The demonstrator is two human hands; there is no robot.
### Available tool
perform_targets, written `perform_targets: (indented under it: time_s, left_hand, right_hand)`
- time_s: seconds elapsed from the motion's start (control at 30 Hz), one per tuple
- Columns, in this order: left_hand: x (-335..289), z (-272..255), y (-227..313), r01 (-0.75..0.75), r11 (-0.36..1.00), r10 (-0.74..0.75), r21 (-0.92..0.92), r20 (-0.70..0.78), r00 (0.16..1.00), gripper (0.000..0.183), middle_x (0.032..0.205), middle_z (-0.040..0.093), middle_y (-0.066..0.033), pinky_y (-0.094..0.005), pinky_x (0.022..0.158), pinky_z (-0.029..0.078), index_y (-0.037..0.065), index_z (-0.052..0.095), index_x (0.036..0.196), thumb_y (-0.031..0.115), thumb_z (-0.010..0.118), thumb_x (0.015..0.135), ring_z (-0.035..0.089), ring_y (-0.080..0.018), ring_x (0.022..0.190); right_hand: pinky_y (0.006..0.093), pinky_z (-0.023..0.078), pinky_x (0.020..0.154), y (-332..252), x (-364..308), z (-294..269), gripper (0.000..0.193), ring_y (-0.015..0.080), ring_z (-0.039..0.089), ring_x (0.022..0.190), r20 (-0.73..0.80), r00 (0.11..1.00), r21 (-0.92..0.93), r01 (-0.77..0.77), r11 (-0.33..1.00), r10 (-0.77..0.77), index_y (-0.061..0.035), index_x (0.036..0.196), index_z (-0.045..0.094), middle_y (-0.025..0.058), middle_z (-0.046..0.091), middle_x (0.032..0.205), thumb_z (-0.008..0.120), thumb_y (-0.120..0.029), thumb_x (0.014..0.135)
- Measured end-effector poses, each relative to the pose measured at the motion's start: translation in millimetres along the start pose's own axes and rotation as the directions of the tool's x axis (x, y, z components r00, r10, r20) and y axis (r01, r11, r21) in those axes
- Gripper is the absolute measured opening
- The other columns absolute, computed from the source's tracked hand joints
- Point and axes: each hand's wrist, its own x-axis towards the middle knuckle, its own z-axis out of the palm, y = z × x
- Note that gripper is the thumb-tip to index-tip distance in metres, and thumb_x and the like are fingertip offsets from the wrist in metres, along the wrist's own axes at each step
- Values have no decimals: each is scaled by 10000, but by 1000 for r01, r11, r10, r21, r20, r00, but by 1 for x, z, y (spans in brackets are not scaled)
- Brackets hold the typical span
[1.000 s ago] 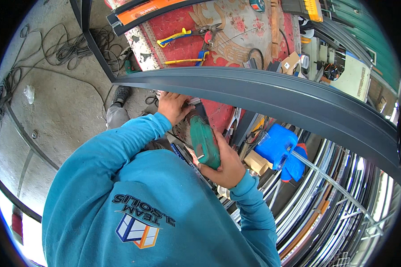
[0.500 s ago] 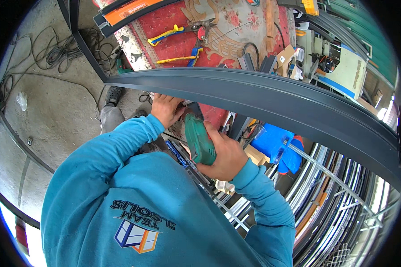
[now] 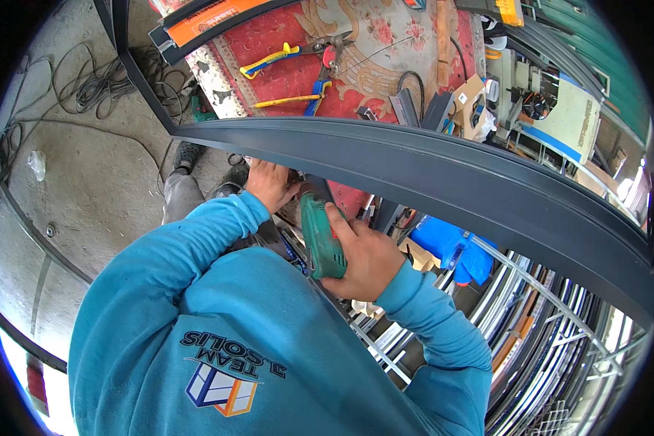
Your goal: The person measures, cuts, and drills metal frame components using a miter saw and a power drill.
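My right hand (image 3: 365, 256) is wrapped around the body of a green power tool (image 3: 320, 236), whose exact kind I cannot make out. The tool's dark nose points away from me, close to my left hand (image 3: 270, 184). The left fingers are bent and pressed together beside a short dark metal piece (image 3: 317, 187); what they grip is hidden. Just beyond both hands, a long dark grey metal frame (image 3: 414, 156) crosses from left to right above the work.
On the red patterned carpet (image 3: 269, 43) lie yellow-and-blue cutters (image 3: 270, 59), further hand tools and an orange-faced dark bar (image 3: 214, 20). Coiled cables (image 3: 109, 83) spread over the concrete floor at left. A rack of long metal profiles (image 3: 538, 320) and a blue bag (image 3: 443, 240) stand at right.
The right hand and the green tool have shifted slightly toward me, with the tool turned a little more upright. My left hand stays almost in the same place.
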Motion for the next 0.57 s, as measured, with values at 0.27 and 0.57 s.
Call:
perform_targets:
  time_s: [0.27,0.57]
  left_hand:
    - [-1,4,0,-40,999,43,36,-102,994,732,1138,514,-219,-510,992,321,-41,455,1209,244,777,617,463,-393,1115]
    - [-13,19,-11,-64,998,62,-20,-59,996,816,1283,468,-166,-503,1028,305,62,427,1301,251,798,599,433,-408,1178]
  right_hand:
    - [436,516,741,1,3,-1,1059,406,605,815,52,998,-70,48,996,-45,5,1421,227,277,539,969,791,-310,583]
    - [553,371,989,9,7,-8,1081,500,419,1209,334,938,97,-137,986,97,-47,1456,145,389,270,1361,778,-364,639]
